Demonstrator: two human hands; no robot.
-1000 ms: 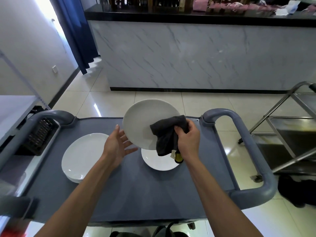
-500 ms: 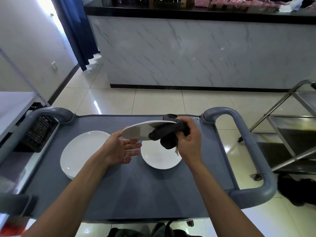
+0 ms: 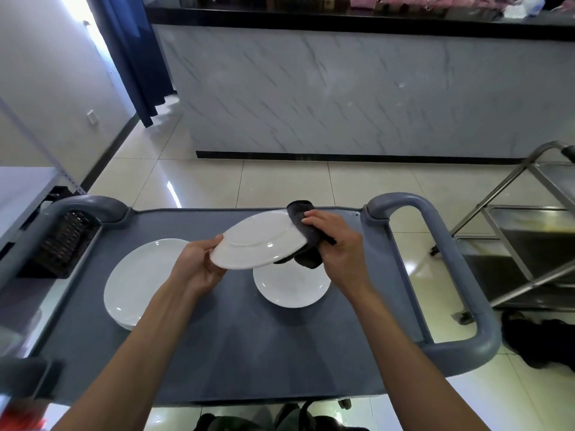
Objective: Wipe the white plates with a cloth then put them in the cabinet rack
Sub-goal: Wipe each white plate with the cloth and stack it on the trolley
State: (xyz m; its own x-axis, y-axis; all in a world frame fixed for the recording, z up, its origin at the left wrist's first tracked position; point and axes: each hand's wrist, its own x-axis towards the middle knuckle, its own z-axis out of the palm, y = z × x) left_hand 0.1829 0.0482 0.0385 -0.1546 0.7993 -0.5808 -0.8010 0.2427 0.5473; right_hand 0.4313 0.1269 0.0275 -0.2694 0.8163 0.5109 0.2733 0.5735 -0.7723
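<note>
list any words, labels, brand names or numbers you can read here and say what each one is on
None can be read.
Held plate: its underside faces up, with no mark or stamp that shows.
Dark cloth: no tag showing.
Grey cart: plain, no label in view.
Bottles and pink items on the black counter: too small and blurred to read.

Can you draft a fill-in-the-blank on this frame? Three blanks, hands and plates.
1. The right hand holds a dark ____ against the lifted plate.
2. The lifted plate shows its ____ side to the camera.
3. The ____ hand grips the lifted plate's near-left rim.

Missing words: cloth; under; left
</note>
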